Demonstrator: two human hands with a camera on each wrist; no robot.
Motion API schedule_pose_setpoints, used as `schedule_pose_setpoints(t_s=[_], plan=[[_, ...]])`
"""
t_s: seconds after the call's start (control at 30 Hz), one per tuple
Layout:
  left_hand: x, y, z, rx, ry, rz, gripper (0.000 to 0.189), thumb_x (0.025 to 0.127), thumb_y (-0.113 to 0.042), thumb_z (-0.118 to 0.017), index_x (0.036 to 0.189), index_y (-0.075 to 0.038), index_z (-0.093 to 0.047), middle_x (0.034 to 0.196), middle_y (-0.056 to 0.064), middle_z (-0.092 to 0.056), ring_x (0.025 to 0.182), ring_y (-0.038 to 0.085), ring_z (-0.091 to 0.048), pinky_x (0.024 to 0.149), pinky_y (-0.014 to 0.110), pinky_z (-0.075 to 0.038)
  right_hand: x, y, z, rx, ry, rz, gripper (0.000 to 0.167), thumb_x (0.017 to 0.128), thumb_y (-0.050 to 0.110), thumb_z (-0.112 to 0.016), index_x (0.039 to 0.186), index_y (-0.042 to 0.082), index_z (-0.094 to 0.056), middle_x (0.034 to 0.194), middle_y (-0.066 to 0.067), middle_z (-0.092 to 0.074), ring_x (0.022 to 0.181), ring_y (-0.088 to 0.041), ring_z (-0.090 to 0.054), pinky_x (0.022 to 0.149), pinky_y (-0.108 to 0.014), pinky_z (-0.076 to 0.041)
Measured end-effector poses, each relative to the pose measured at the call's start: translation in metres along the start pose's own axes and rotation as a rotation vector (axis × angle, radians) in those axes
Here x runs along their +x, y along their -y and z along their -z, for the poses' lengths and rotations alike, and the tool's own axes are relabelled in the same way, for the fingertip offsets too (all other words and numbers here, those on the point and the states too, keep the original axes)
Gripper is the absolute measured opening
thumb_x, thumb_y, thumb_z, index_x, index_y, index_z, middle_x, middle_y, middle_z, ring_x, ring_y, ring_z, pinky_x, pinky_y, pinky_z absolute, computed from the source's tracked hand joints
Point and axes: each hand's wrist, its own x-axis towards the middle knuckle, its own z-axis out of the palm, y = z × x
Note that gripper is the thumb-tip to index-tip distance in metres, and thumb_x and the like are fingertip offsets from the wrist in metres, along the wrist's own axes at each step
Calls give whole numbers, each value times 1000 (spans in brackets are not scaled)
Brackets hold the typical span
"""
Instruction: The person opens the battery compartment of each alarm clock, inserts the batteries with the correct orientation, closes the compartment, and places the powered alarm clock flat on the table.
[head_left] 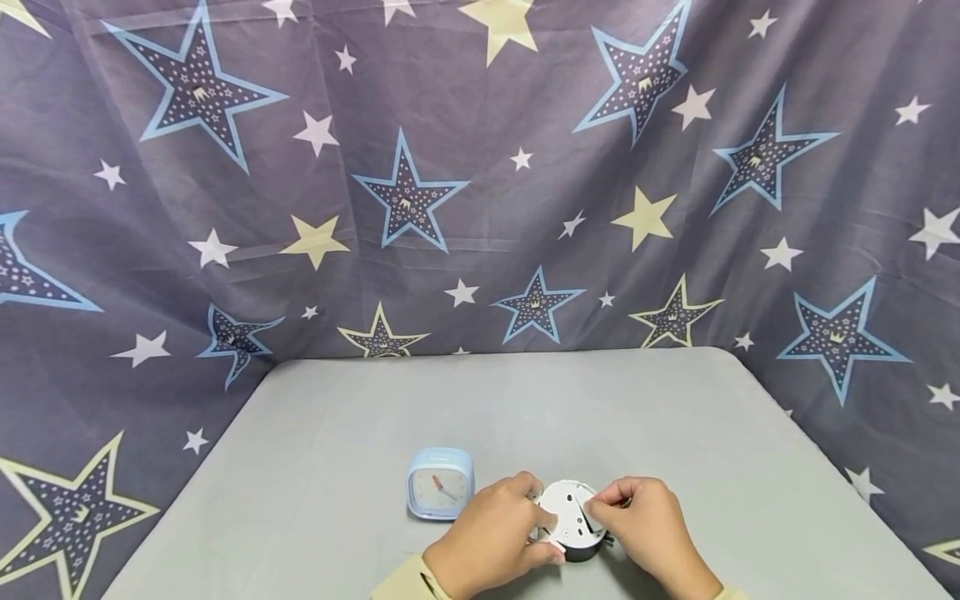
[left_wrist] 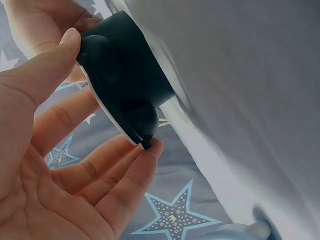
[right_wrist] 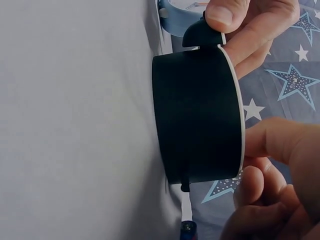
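Observation:
A round black clock (head_left: 581,552) lies with its white back (head_left: 558,500) upward, small holes dotted over it. My left hand (head_left: 491,533) grips its left side, the thumb over the back's edge. In the right wrist view, the left thumb and finger pinch a black ear-like bump (right_wrist: 202,35) on the clock's side. My right hand (head_left: 647,521) has its thumb and forefinger at a white flap beside a dark wedge-shaped gap (head_left: 585,518) in the back. In the right wrist view, the right fingers (right_wrist: 255,140) reach the back's white edge, the others curled.
A light blue square clock (head_left: 441,485) stands on the grey cloth-covered table (head_left: 337,433), just left of my left hand. The end of a small dark, blue-sided cylinder (right_wrist: 188,230) shows below the black clock in the right wrist view. A star-patterned curtain (head_left: 480,167) hangs behind the table.

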Motion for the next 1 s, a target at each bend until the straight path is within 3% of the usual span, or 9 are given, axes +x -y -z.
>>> schedule_pose_setpoints(t_s=[0.43,1.0], plan=[[0,1,-1,11,-15,-10,41,82,-59,-79,106,-26,-83,108,-2,-71,92,5,-63,79,21,-53,3,-1,2,26,-31,-19,11,78,19,-84,70,18,-76,67,7,-69,65,-10,-55,61,-25,-43],[0,-1,-1,14,-26,-6,40,80,-57,-80,105,-26,-83,108,-2,-71,91,6,-64,80,23,-54,15,-10,26,82,-132,-46,12,82,23,-84,78,13,-80,68,3,-69,59,-9,-53,55,-25,-42]])
